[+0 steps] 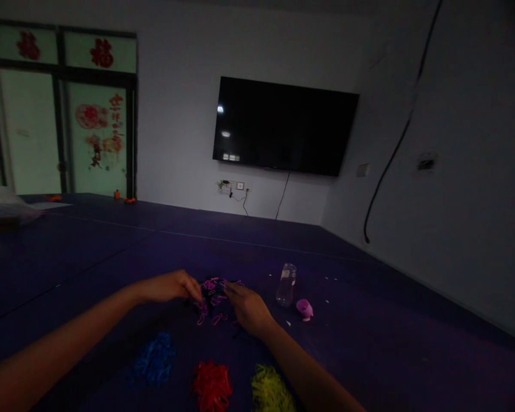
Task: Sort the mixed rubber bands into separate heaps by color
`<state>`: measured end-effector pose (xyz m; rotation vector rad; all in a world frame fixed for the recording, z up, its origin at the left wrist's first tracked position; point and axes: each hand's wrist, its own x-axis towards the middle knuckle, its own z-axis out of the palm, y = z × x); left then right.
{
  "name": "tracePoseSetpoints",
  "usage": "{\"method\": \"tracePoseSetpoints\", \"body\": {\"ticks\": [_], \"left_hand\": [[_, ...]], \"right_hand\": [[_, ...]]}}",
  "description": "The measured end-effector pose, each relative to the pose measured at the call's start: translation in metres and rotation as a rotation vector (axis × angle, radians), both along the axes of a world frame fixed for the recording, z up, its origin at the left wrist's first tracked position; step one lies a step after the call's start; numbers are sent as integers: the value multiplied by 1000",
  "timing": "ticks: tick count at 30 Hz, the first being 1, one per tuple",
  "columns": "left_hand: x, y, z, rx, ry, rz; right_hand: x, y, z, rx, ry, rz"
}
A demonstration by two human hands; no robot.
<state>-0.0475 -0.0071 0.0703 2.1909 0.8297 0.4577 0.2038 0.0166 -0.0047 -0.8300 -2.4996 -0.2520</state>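
Note:
A loose pile of pink and dark rubber bands lies on the purple table between my two hands. At the pile's left edge is my left hand, its fingers curled down and pinched on a pink rubber band. My right hand reaches over the pile's right side, its fingers stretched out and touching the bands. Nearer to me are a blue heap of bands, a red heap and a yellow heap, below my forearms.
Right of my right hand stands a clear bottle, with a small pink cup-like piece beside it. White scraps dot the purple table. A pale translucent bag sits far left. Small orange items lie near the back edge.

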Motion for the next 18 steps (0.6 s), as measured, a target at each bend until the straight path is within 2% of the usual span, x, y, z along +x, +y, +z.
{"method": "tracePoseSetpoints", "body": {"ticks": [3,6,9,14,16,18], "left_hand": [[-16,-27,15,-91,139,-104],[-28,-52,17,-133,258,-133],[-34,-66,17,-147,306,-146],[-33,-66,25,-97,233,-125],[-28,-59,25,-22,196,-75],[-19,-48,19,102,136,23]], "right_hand": [[-1,0,1,-8,0,-8],[-2,0,1,-26,-8,-18],[-3,-1,2,-39,-16,-34],[-3,-1,2,-40,-4,-44],[-3,0,1,-33,12,-50],[-2,1,0,-27,28,-54]]}}
